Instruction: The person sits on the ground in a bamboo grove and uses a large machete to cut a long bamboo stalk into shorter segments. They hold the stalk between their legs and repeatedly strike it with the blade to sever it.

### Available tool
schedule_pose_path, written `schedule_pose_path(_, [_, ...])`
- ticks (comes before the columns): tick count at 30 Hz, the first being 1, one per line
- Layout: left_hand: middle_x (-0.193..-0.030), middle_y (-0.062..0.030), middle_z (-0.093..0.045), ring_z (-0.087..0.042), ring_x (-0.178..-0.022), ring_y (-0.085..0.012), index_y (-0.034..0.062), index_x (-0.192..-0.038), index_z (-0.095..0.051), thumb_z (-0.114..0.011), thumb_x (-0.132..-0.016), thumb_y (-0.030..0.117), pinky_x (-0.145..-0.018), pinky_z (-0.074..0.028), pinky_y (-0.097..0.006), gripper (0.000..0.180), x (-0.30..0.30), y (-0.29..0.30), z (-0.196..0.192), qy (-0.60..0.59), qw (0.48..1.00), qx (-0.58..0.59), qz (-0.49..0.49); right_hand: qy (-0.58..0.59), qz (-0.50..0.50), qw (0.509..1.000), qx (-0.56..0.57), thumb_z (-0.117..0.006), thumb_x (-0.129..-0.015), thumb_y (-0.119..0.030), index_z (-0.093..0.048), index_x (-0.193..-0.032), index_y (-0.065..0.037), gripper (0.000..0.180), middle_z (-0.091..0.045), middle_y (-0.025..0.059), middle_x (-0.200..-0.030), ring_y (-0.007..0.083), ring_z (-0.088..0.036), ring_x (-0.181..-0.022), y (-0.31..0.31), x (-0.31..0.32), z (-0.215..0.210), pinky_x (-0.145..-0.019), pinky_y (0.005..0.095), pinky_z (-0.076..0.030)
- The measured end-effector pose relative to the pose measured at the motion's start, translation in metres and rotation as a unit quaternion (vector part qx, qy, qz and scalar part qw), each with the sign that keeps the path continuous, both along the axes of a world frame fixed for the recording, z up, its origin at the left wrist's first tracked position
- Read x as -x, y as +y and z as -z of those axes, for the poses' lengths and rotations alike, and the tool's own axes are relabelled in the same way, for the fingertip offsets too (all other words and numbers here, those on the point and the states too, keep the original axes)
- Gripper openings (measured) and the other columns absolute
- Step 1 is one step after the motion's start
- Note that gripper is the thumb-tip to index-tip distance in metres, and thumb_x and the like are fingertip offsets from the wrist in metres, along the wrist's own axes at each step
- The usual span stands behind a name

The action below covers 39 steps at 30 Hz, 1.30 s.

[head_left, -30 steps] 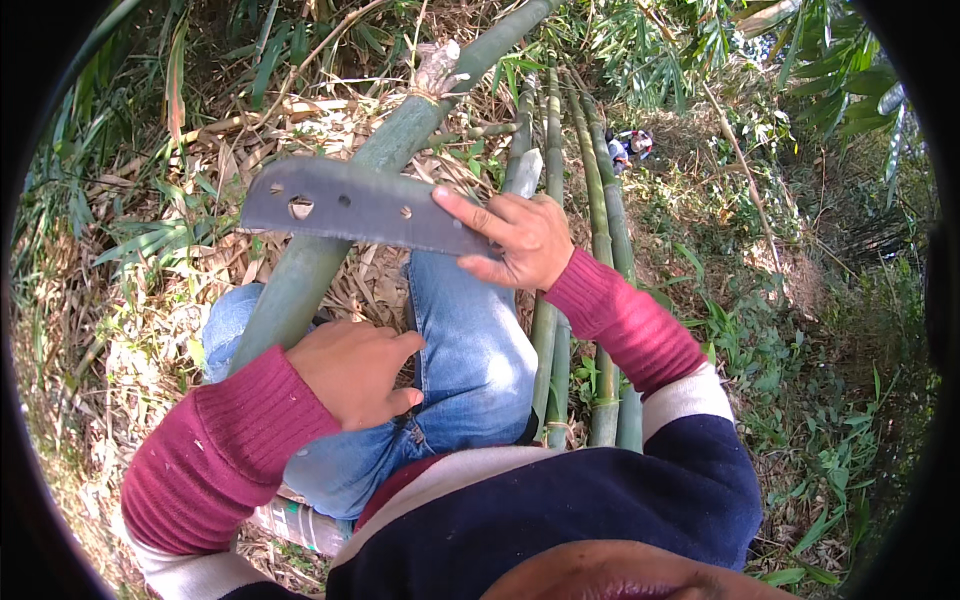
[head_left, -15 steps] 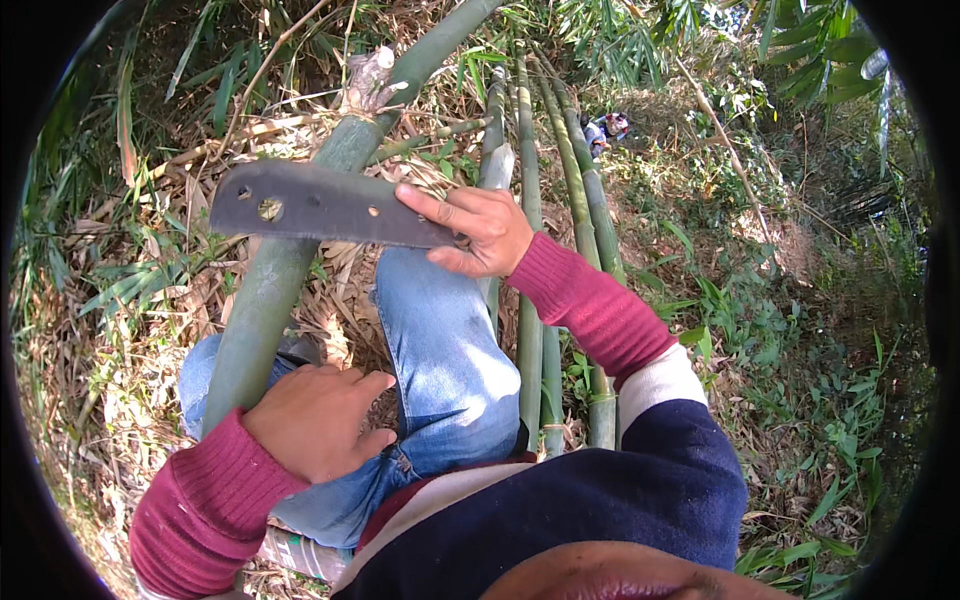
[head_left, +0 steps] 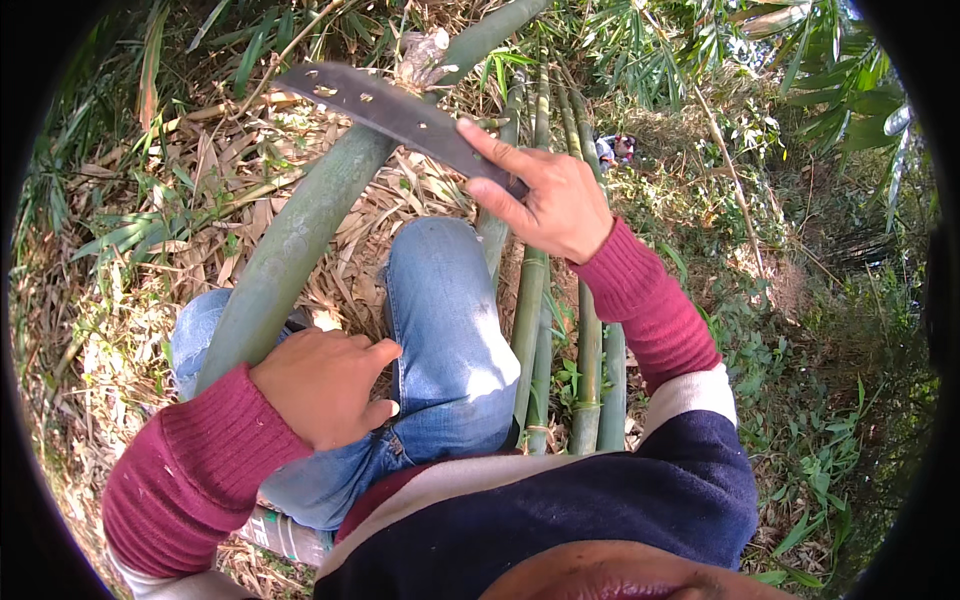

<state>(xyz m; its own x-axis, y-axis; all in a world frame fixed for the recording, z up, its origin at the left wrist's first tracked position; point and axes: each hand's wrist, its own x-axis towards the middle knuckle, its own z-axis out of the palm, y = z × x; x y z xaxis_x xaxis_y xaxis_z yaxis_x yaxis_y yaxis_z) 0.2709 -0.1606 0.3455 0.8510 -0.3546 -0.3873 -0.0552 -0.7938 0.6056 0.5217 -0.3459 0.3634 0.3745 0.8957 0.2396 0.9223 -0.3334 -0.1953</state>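
A long green bamboo pole slants from beside my left hand up to the top of the view, with a pale knotty stub on it. My right hand grips a machete, forefinger along the dark, holed blade; the handle is hidden by the hand. The blade crosses over the pole below the stub, and I cannot tell whether they touch. My left hand hangs beside the pole's near end, over my jeans. Its thumb and forefinger are spread, with nothing visible between them; the other fingers are partly hidden.
Several bamboo poles lie lengthwise to the right of my knee. Dry leaves cover the ground around the slanted pole. Green undergrowth spreads on the right, and a small white and red bundle lies farther off.
My right hand has moved up and to the right with the machete, whose tip now points more upward. The left hand stays beside the pole, nearly unchanged. The view has shifted slightly.
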Motion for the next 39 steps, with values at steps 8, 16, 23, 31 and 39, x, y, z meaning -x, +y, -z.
schedule_pose_path(8, [-0.105,-0.0249,-0.072,-0.069,-0.102,-0.0437,0.0017,-0.134,-0.059,-0.071,-0.091,0.036,-0.093,-0.053,-0.052,0.057,0.004,0.0,0.005,-0.005,1.0,-0.002,-0.019,-0.101,-0.12,0.976,0.154,-0.058,-0.1,-0.055,-0.045,-0.159,-0.025,0.067,-0.06,0.0101,-0.069,0.0318,-0.062,-0.056,0.002,0.052,-0.041,-0.053,0.0458,-0.051])
schedule_pose_path(16, [-0.108,-0.024,-0.073,-0.069,-0.105,-0.0439,0.0006,-0.134,-0.06,-0.069,-0.092,0.038,-0.095,-0.053,-0.052,0.057,0.004,0.001,0.005,0.002,1.0,-0.005,-0.018,-0.016,-0.122,0.985,0.121,-0.055,-0.106,-0.046,-0.051,-0.155,-0.019,0.056,-0.064,0.0172,-0.064,0.0356,-0.067,-0.056,0.016,0.07,-0.055,-0.056,0.046,-0.053])
schedule_pose_path(23, [-0.108,-0.0262,-0.072,-0.069,-0.104,-0.0446,-0.0013,-0.134,-0.06,-0.069,-0.093,0.037,-0.093,-0.053,-0.053,0.057,-0.002,0.0,0.006,-0.009,1.0,0.008,-0.008,-0.107,0.014,0.962,0.252,-0.047,-0.105,-0.058,-0.065,-0.139,-0.011,0.061,-0.067,0.021,-0.064,0.04,-0.073,-0.071,0.054,0.058,-0.1,-0.071,0.0522,-0.06])
schedule_pose_path(31, [-0.109,-0.025,-0.072,-0.069,-0.104,-0.0444,-0.0016,-0.132,-0.06,-0.07,-0.093,0.033,-0.094,-0.052,-0.053,0.053,-0.003,0.0,0.006,-0.025,1.0,0.005,0.0,-0.121,0.013,0.96,0.251,-0.043,-0.107,-0.056,-0.063,-0.139,-0.003,0.064,-0.07,0.021,-0.071,0.0428,-0.073,-0.076,0.061,0.049,-0.098,-0.074,0.0523,-0.059])
schedule_pose_path(39, [-0.105,-0.0236,-0.072,-0.069,-0.103,-0.0439,-0.0016,-0.127,-0.062,-0.07,-0.092,0.029,-0.094,-0.052,-0.053,0.047,0.003,0.002,0.008,-0.04,0.999,0.013,-0.021,-0.106,-0.039,0.969,0.221,-0.045,-0.106,-0.057,-0.071,-0.125,-0.001,0.065,-0.07,0.0215,-0.072,0.0421,-0.073,-0.079,0.08,0.044,-0.1,-0.08,0.0505,-0.059])
